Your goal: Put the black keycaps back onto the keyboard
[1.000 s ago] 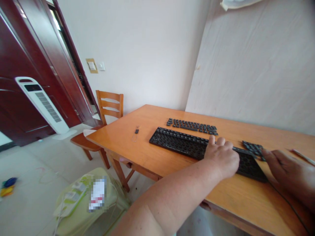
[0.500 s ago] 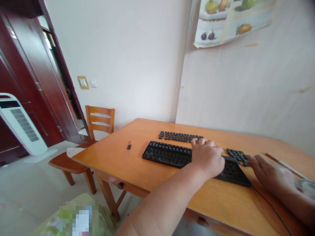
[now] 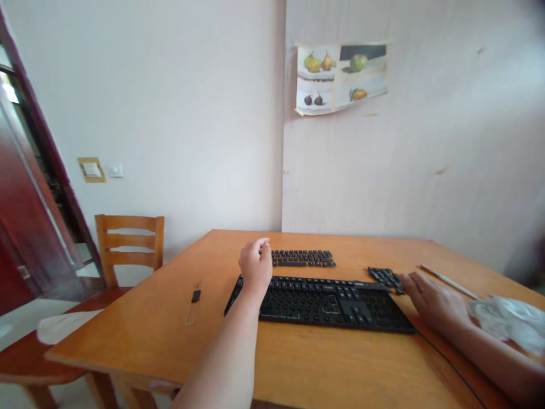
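A black keyboard [image 3: 298, 304] lies across the table, with most of its keys off and its top row and arrow keys in place. Behind it, loose black keycaps [image 3: 302, 257] are laid out in rows. My left hand [image 3: 255, 267] is over the left end of these rows, fingers curled in; whatever they grip is hidden. To the right, a smaller group of loose keycaps [image 3: 385, 278] lies behind the keyboard's number pad. My right hand [image 3: 436, 301] rests flat on the table beside that group, its fingers stretched out and touching or nearly touching the keycaps.
A keycap puller with wire loops [image 3: 195, 296] lies on the table's left side. At right are a thin pencil-like stick [image 3: 447, 280] and a crumpled clear plastic bag [image 3: 513, 318]. The keyboard cable [image 3: 449, 363] runs toward the front right. A wooden chair [image 3: 130, 241] stands at left.
My left hand has moved left from above the keyboard's middle to the left end of the loose keycap rows. My right hand stays by the smaller group. The view has turned upward and right.
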The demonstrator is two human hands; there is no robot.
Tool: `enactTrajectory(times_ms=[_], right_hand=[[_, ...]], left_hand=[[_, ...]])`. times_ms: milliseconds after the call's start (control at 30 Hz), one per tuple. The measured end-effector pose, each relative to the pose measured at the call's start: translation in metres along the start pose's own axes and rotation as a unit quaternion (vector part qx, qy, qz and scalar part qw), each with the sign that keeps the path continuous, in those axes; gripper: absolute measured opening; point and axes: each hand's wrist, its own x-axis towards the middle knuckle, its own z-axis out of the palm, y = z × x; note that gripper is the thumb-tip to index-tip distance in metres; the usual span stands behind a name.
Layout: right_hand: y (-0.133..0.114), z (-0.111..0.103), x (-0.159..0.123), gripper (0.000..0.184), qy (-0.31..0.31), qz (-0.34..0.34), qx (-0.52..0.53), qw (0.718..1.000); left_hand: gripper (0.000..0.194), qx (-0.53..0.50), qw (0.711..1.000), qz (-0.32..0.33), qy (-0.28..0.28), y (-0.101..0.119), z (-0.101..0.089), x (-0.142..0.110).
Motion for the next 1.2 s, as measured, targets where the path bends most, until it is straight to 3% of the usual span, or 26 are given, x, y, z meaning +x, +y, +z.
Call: enactTrajectory(times_ms=[133,367,500,633,733,833,933,1033,1133,1200], right_hand=[[0.0,-0.003,0.0,0.036,0.034,0.033,-0.006,0.999],[-0.003,-0.007,0.002,0.041,0.052,0.056,-0.006,0.997],[-0.004,-0.008,0.002,0.041,0.053,0.077,0.006,0.996],[-0.003,-0.008,0.002,0.041,0.061,0.098,0.018,0.993],[-0.003,-0.008,0.003,0.042,0.064,0.102,0.027,0.992],[-0.005,-0.008,0.004,0.043,0.062,0.111,0.03,0.991],[-0.007,-0.008,0.005,0.042,0.059,0.12,0.027,0.991],[-0.006,-0.007,0.006,0.042,0.056,0.119,0.033,0.991],[-0.003,-0.002,0.007,0.042,0.061,0.115,0.053,0.99],[0.0,0.002,0.008,0.04,0.062,0.107,0.061,0.99]], left_hand=[[0.03,-0.002,1.0,0.005,-0.02,-0.018,0.004,-0.003],[0.029,0.045,0.989,0.112,-0.086,0.0,0.006,-0.009],[0.03,0.067,0.981,0.131,-0.122,0.007,0.008,-0.013],[0.03,0.052,0.982,0.14,-0.118,0.007,0.007,-0.012],[0.032,0.017,0.989,0.117,-0.088,0.007,0.006,-0.006],[0.035,-0.079,0.995,0.026,-0.059,0.018,0.008,0.006],[0.039,-0.232,0.969,-0.077,-0.032,0.038,0.017,0.016],[0.04,-0.295,0.946,-0.136,0.006,0.055,0.034,0.015],[0.039,-0.251,0.962,-0.104,-0.028,0.056,0.053,0.003],[0.036,-0.168,0.981,-0.024,-0.094,0.051,0.06,-0.005]])
